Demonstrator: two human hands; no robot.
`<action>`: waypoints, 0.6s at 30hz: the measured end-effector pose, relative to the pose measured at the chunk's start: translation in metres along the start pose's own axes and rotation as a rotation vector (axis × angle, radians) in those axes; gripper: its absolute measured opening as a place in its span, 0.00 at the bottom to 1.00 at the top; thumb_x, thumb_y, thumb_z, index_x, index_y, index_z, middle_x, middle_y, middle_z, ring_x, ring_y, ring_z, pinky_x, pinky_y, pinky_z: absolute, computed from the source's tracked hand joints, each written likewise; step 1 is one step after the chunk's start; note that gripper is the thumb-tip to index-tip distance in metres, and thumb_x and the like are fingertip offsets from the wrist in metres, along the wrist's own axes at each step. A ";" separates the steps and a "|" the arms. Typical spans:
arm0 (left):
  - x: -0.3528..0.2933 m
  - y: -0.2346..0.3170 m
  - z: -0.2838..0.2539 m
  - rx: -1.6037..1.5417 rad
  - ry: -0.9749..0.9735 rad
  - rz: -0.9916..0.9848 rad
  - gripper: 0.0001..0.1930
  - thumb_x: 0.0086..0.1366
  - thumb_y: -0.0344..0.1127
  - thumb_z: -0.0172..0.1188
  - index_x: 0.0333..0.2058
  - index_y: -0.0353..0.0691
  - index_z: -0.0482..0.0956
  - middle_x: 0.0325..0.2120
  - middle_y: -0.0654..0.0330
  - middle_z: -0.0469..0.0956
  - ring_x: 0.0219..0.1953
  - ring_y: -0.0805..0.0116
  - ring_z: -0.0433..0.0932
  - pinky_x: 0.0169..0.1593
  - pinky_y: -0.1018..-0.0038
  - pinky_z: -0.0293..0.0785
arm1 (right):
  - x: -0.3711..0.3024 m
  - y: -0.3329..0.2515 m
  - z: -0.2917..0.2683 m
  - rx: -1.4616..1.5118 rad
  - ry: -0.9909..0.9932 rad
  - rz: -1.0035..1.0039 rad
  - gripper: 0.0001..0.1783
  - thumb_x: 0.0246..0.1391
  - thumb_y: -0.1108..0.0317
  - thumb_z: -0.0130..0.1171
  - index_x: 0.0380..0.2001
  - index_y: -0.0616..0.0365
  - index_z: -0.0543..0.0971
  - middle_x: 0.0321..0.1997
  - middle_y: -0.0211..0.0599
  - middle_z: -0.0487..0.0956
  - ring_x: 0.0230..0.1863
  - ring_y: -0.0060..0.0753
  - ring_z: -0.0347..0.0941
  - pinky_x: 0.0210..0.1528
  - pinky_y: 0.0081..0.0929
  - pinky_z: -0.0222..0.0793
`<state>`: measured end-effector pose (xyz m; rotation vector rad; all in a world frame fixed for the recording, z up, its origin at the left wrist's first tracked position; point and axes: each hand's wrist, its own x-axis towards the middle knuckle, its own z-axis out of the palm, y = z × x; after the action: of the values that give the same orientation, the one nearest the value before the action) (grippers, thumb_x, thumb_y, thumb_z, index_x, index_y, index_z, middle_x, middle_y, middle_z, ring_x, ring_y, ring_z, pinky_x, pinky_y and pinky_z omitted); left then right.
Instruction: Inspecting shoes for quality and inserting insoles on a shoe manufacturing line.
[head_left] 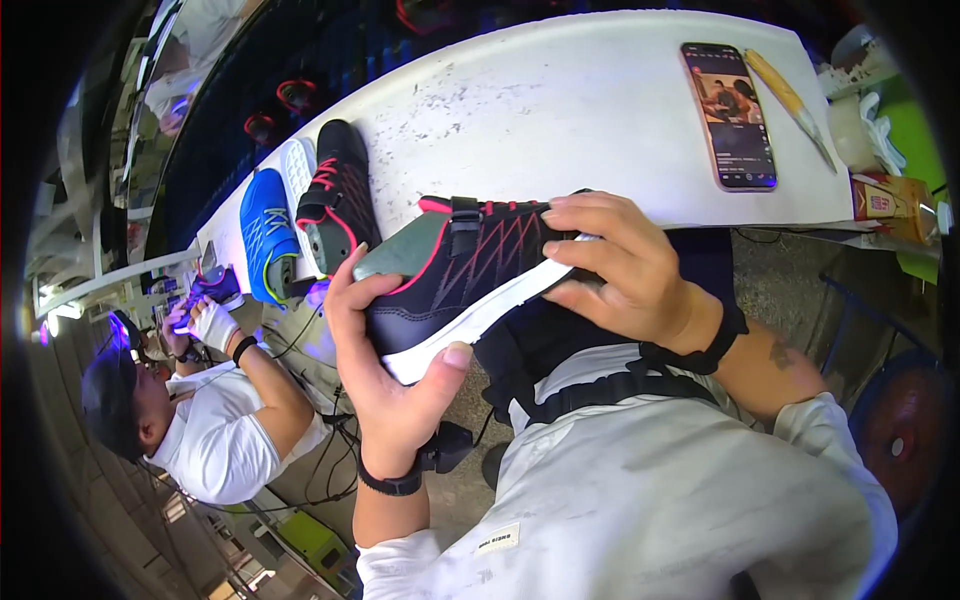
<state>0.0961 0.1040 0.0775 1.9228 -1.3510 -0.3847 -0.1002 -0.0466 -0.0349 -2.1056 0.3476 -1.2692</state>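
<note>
Between my two hands is a black sneaker (470, 262) with red trim, red crossing lines and a white sole, tilted with its sole toward me. A grey-green last fills its ankle opening. My left hand (385, 350) wraps the heel end, thumb on the sole and fingers by the opening. Around the toe end, my right hand (625, 270) grips with fingers over the upper and thumb under the sole. Part of the toe is hidden by those fingers. On the bench's left lie another black sneaker (341, 180) with red laces, a white sole (299, 180) and a blue sneaker (266, 225).
The white bench (560, 110) curves across ahead. A phone (729, 118) with a lit screen and a knife (790, 100) with a yellowish handle lie at its right. A small box (890, 200) stands beyond them. At left, a co-worker (230, 430) handles a shoe. A round red stool (900, 430) is at right.
</note>
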 end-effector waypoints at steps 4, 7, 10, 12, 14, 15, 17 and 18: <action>0.009 0.007 0.002 -0.036 -0.008 -0.037 0.37 0.46 0.50 0.73 0.51 0.37 0.71 0.61 0.41 0.65 0.62 0.52 0.67 0.66 0.60 0.59 | 0.004 -0.005 -0.004 0.242 -0.165 0.252 0.20 0.34 0.64 0.77 0.27 0.53 0.74 0.46 0.37 0.69 0.54 0.45 0.68 0.55 0.40 0.62; 0.016 0.005 -0.002 -0.079 -0.014 -0.061 0.37 0.45 0.53 0.74 0.49 0.37 0.72 0.61 0.39 0.64 0.64 0.50 0.66 0.66 0.60 0.59 | 0.014 -0.003 -0.012 0.248 -0.170 0.165 0.23 0.37 0.64 0.79 0.30 0.57 0.74 0.48 0.44 0.67 0.53 0.46 0.68 0.54 0.36 0.67; 0.016 -0.003 -0.007 0.064 -0.096 0.167 0.36 0.44 0.57 0.74 0.46 0.39 0.74 0.62 0.37 0.62 0.64 0.45 0.64 0.65 0.55 0.59 | 0.023 0.005 -0.021 0.229 -0.295 0.366 0.36 0.37 0.54 0.79 0.49 0.56 0.77 0.47 0.44 0.71 0.51 0.48 0.70 0.55 0.39 0.69; 0.015 -0.010 -0.009 0.053 -0.109 0.172 0.36 0.44 0.57 0.74 0.46 0.39 0.74 0.61 0.37 0.62 0.64 0.45 0.64 0.65 0.55 0.59 | 0.029 0.014 -0.021 0.219 -0.382 0.449 0.40 0.38 0.51 0.77 0.55 0.54 0.76 0.50 0.46 0.74 0.53 0.52 0.72 0.54 0.42 0.69; 0.019 -0.018 -0.009 0.022 -0.116 0.198 0.36 0.44 0.56 0.74 0.46 0.39 0.74 0.61 0.38 0.62 0.63 0.46 0.65 0.65 0.55 0.60 | 0.034 0.023 -0.016 0.243 -0.449 0.272 0.45 0.45 0.42 0.71 0.63 0.53 0.72 0.55 0.55 0.77 0.55 0.57 0.75 0.54 0.43 0.71; 0.024 -0.021 -0.009 0.009 -0.098 0.207 0.36 0.44 0.56 0.74 0.46 0.39 0.74 0.61 0.38 0.62 0.63 0.46 0.65 0.65 0.55 0.60 | 0.035 0.026 -0.014 0.255 -0.458 0.252 0.45 0.45 0.42 0.71 0.63 0.53 0.72 0.55 0.55 0.77 0.55 0.57 0.75 0.54 0.43 0.71; 0.037 -0.023 -0.010 0.011 -0.149 0.210 0.35 0.44 0.54 0.73 0.47 0.39 0.74 0.61 0.39 0.63 0.63 0.46 0.66 0.64 0.57 0.61 | 0.034 0.029 -0.010 0.178 -0.464 0.330 0.46 0.48 0.37 0.66 0.64 0.54 0.71 0.57 0.59 0.78 0.53 0.61 0.78 0.54 0.43 0.74; 0.045 -0.023 -0.007 -0.112 -0.149 0.196 0.35 0.44 0.51 0.73 0.48 0.39 0.74 0.60 0.40 0.64 0.63 0.46 0.66 0.65 0.58 0.61 | 0.033 0.029 -0.008 0.230 -0.416 0.410 0.47 0.48 0.38 0.67 0.65 0.55 0.70 0.55 0.59 0.79 0.52 0.61 0.78 0.54 0.41 0.75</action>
<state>0.1343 0.0706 0.0734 1.6801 -1.5654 -0.5031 -0.0879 -0.0889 -0.0284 -1.9133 0.3998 -0.5882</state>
